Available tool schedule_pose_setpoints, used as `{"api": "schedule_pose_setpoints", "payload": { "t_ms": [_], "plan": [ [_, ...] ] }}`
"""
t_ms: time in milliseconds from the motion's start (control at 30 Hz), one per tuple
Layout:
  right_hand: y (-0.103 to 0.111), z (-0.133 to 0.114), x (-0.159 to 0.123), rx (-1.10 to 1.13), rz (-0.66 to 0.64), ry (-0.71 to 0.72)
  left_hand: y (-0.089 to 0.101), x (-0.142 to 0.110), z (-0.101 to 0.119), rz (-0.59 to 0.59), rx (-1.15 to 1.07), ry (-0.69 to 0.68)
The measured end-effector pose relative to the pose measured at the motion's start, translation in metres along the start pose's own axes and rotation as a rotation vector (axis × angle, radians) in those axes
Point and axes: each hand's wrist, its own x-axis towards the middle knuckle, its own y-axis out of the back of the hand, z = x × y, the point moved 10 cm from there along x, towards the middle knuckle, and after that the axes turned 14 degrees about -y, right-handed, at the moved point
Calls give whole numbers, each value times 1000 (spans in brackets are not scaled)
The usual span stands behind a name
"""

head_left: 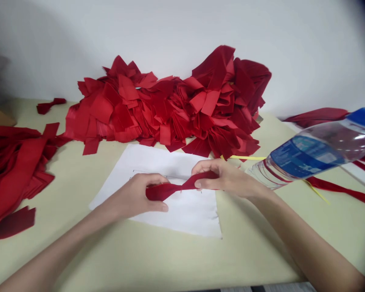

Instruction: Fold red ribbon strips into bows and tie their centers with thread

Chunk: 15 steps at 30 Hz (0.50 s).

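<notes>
Figure: two bare hands seen from a head-worn camera, holding a narrow strip of soft red fabric (170, 191) over a flat white paper sheet (197, 217). The left hand (136, 195) pinches one end of the strip between thumb and curled fingers; the right hand (223, 178) closes on the other end, and the strip gathers into a twist between them. Beyond both hands lies a large heap of cut red fabric pieces (161, 109). Left of the left hand sits a mound of folded red fabric bands (15, 170). Right of the right hand, a clear plastic water bottle (310, 154) with a blue cap lies tilted, and a thin yellow ribbon (246, 157) runs just past the fingers. All rest on a pale cream counter (252, 247). The strip appears light and limp, likely to fold readily; it is best held at both ends under slight tension.
</notes>
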Motion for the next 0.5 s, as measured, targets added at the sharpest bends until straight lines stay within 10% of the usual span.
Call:
{"api": "schedule_pose_setpoints", "payload": {
  "t_ms": [333,500],
  "plan": [
    [12,-29,-16,-471,531,305,14,-9,-22,117,-345,227],
    [-3,-36,-19,-558,515,367,13,-8,-18,133,-320,210]
  ]
}}
